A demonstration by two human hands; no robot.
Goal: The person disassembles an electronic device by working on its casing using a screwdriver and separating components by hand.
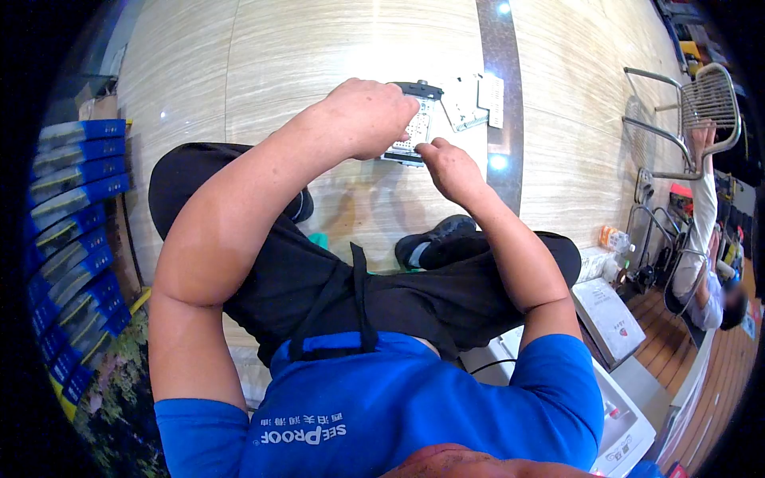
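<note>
A boxy electronic unit (422,127) lies on the floor in front of me. It has a pale metal plate with small holes and black end pieces, and the far end piece carries a small knob. My left hand (373,115) is closed over its left side, hiding much of it. At the near right corner, the thumb and fingers of my right hand (453,169) are pinched together, touching the unit or just above it. Anything between those fingertips is too small to make out. Flat white pieces (464,102) lie just right of the unit.
Stacked blue packages (76,199) line the left side. On the right stand a metal chair (709,99), a plastic bottle (613,239) and a white box (610,319). Another person (701,271) sits at the far right. My bent legs flank the floor area before me.
</note>
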